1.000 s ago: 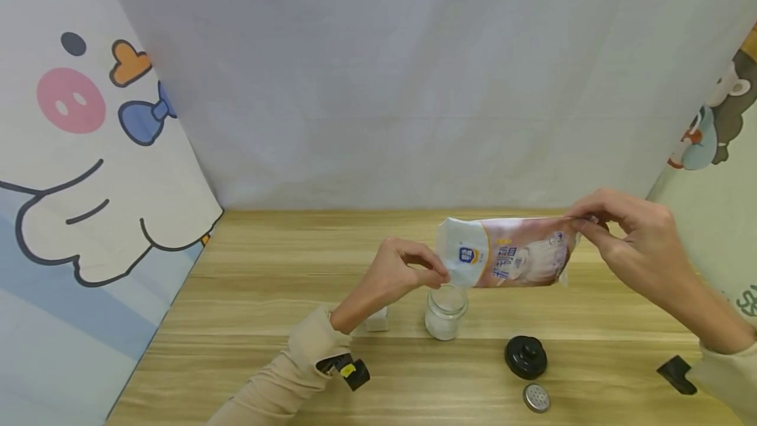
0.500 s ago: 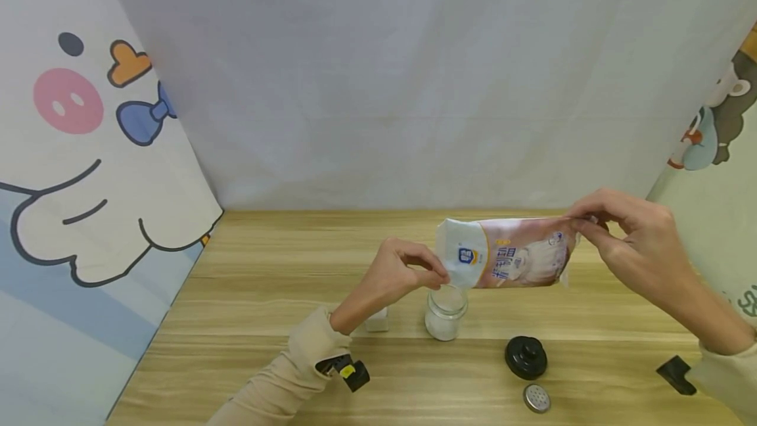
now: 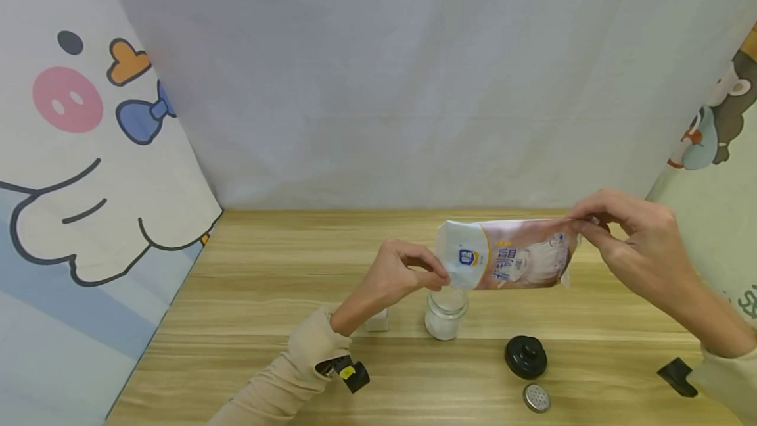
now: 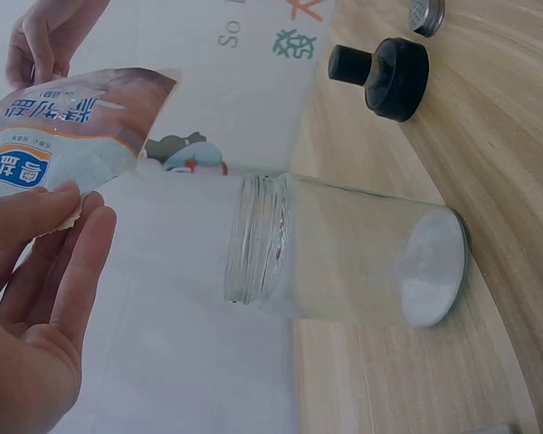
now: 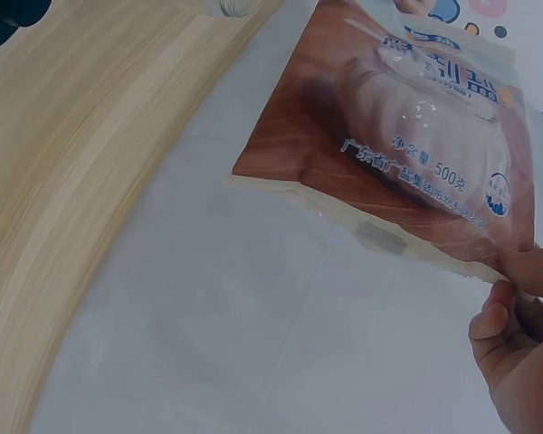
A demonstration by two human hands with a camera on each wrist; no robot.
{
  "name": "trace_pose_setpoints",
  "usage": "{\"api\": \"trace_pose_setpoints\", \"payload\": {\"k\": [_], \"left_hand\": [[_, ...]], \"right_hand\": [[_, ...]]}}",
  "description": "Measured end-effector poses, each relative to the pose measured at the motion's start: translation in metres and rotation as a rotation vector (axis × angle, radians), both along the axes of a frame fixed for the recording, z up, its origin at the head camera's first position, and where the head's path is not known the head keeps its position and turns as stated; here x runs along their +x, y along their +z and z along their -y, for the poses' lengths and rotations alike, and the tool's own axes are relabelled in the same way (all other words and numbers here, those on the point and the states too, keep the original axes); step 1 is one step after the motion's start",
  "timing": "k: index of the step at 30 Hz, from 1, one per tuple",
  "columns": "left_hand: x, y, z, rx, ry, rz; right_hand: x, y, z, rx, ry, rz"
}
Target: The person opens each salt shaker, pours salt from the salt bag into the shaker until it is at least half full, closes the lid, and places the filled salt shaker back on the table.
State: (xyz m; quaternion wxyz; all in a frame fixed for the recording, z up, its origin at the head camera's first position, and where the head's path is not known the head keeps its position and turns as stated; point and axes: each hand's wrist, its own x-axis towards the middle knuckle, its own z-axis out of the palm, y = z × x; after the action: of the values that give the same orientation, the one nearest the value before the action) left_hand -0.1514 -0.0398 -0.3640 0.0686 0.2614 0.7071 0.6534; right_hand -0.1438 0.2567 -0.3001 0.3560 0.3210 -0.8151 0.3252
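Both hands hold a bag of salt point(image 3: 520, 255) lengthwise above the table. My left hand point(image 3: 402, 268) pinches its pale end between thumb and fingers, right over a glass jar point(image 3: 445, 314). At the opposite end my right hand point(image 3: 633, 235) pinches the upper corner of the brown-pink part. The jar stands upright and uncapped; in the left wrist view a layer of white salt point(image 4: 433, 271) covers its bottom. Whether salt is falling from the bag cannot be seen. The bag's right edge, with its pale seam point(image 5: 380, 237), fills much of the right wrist view.
A black lid point(image 3: 526, 357) lies on the wooden table point(image 3: 266, 294) to the right of the jar. Closer to me is a round metal cap with holes point(image 3: 536, 398). A small white block point(image 3: 377, 321) sits left of the jar, partly behind the left wrist.
The bag has shifted down very slightly at its right part. Both hands keep their grip and nearly the same place; jar and lids have not moved.
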Motion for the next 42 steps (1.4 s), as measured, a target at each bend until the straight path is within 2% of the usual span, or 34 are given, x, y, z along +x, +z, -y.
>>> {"api": "trace_pose_setpoints", "payload": {"k": [11, 27, 34, 42], "left_hand": [[0.0025, 0.0011, 0.0003, -0.020, 0.014, -0.022], [0.0025, 0.0015, 0.0006, -0.019, 0.025, -0.006], [0.0023, 0.0025, 0.0004, -0.001, 0.007, 0.006], [0.0036, 0.0030, 0.0010, -0.025, 0.015, -0.009]], "right_hand": [[0.0001, 0.0018, -0.0002, 0.006, 0.016, -0.003], [0.0010, 0.0029, 0.0001, 0.009, 0.025, -0.009], [0.0014, 0.0040, -0.0001, 0.019, 0.028, -0.011], [0.0023, 0.0057, 0.0003, 0.018, 0.031, -0.007]]}}
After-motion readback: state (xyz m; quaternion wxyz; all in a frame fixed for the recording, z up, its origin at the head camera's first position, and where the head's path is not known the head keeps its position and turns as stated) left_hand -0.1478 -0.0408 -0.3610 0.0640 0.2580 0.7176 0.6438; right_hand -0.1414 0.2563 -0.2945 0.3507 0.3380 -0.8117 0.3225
